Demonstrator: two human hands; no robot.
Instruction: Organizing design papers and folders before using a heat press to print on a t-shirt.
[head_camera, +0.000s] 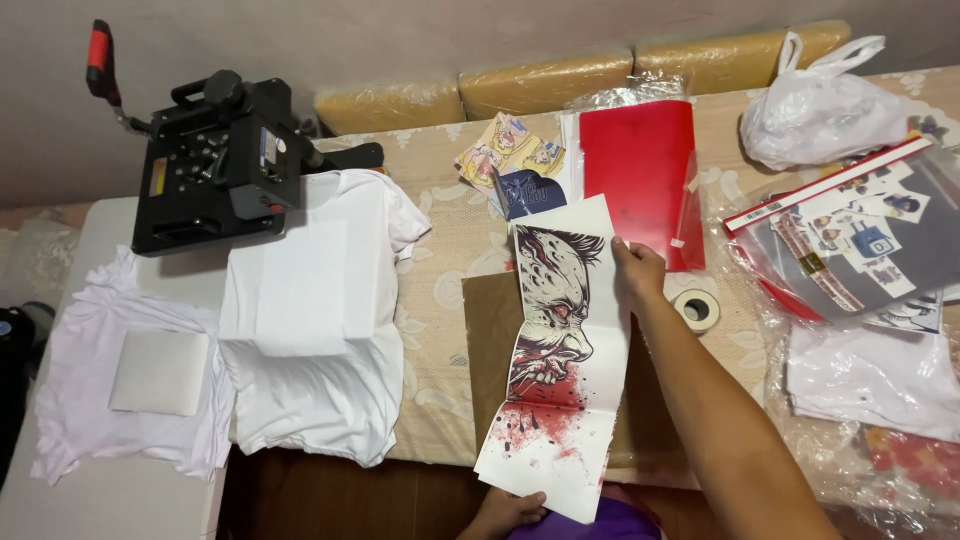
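I hold a long white printed sheet showing a black-and-red monster face with red splatter. My right hand pinches its upper right edge, and my left hand grips its bottom edge near the frame's lower border. The sheet hangs over a brown board on the patterned table. To the left, a white T-shirt lies spread on the lower plate of a black heat press with a red-tipped handle, a white sheet on top of it.
Another white T-shirt with a pad lies at far left. A red folder, small printed pictures, a tape roll, a white plastic bag and clear bags of prints and shirts crowd the right side.
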